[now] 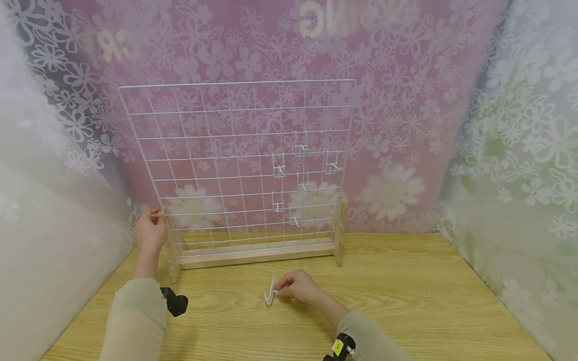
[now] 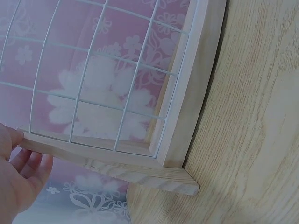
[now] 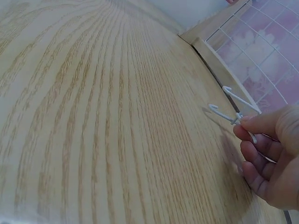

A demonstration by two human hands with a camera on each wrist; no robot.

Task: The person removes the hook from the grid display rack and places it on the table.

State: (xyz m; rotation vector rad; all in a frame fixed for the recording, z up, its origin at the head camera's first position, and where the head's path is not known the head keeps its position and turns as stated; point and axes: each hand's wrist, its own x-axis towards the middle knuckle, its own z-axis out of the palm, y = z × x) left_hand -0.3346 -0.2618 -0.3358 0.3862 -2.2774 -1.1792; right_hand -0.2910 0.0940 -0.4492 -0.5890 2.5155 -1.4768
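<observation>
A white wire grid panel [image 1: 237,83] stands upright in a pale wooden stand [image 1: 257,257]. My left hand [image 1: 151,230] holds the top of the stand's left upright [image 2: 98,159], thumb on one side and fingers on the other. Low over the tabletop, my right hand [image 1: 300,287] pinches a white wire hook [image 3: 233,120] between thumb and fingertips. The hook's two bent prongs point away from the fingers in the right wrist view. Several similar white hooks [image 1: 279,170] hang on the right half of the grid.
The wood-grain table [image 1: 406,301] extends in front of the stand and to its right. Behind it hangs a pink flowered backdrop [image 1: 397,125]. Pale flowered side panels [image 1: 519,200] border the table at left and right.
</observation>
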